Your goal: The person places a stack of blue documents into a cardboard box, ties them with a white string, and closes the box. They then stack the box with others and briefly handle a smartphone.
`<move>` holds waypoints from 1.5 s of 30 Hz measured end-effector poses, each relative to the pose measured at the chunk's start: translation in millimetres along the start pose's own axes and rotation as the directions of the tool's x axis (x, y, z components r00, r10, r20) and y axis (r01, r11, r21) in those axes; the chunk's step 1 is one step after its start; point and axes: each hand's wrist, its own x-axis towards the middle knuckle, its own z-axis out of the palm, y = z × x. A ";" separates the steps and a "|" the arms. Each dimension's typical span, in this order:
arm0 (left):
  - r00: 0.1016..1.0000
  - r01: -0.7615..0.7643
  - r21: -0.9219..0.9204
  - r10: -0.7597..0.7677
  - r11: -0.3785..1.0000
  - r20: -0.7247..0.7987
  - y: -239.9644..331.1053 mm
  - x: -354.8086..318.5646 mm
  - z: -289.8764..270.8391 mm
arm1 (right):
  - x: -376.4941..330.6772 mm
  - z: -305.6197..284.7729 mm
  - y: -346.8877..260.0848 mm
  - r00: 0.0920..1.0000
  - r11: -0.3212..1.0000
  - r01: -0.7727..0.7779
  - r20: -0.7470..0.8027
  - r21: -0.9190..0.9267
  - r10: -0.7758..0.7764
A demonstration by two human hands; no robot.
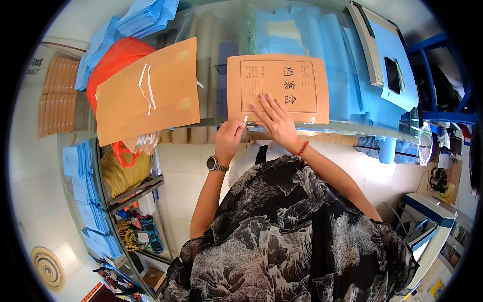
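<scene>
A brown cardboard file box (pixel 276 75) with dark print and a printed frame lies flat on the glass-topped table in front of me. My left hand (pixel 229 136), with a watch on its wrist, is closed in a pinch at the box's near left edge, on a small white strap (pixel 245 120). Fingers spread, my right hand (pixel 277 121) rests flat on the lower middle of the box. Another white strap end (pixel 312 120) shows at the near right edge. Left of it lies a second brown file box (pixel 166 95) with white straps on its face.
Under the glass (pixel 217 95) are blue and grey sheets. A red bag (pixel 118 60) and blue folder stacks (pixel 146 20) stand at the far left. A paper cutter (pixel 367 45) and a phone (pixel 392 75) are at the right. Shelves (pixel 133 196) stand lower left.
</scene>
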 end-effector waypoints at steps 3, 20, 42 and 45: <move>0.999 0.039 0.021 -0.039 0.999 0.033 2.1 0.2 -3.6 | 0.8 -2.9 -0.5 1.000 1.000 0.007 0.019 0.017 -0.007; 0.968 0.154 -0.185 -0.186 0.971 -0.171 4.1 -17.9 14.3 | 0.5 -5.7 -3.5 0.999 0.999 0.005 0.048 0.034 -0.007; 0.794 0.599 -0.148 -0.608 0.787 -0.018 39.0 -21.2 6.5 | 0.8 -7.6 2.4 0.999 1.000 0.005 0.034 0.029 -0.006; 0.842 0.529 -0.188 -0.539 0.828 -0.006 33.6 -24.4 17.1 | 3.6 -7.7 -0.6 1.000 0.999 0.013 0.018 0.049 -0.014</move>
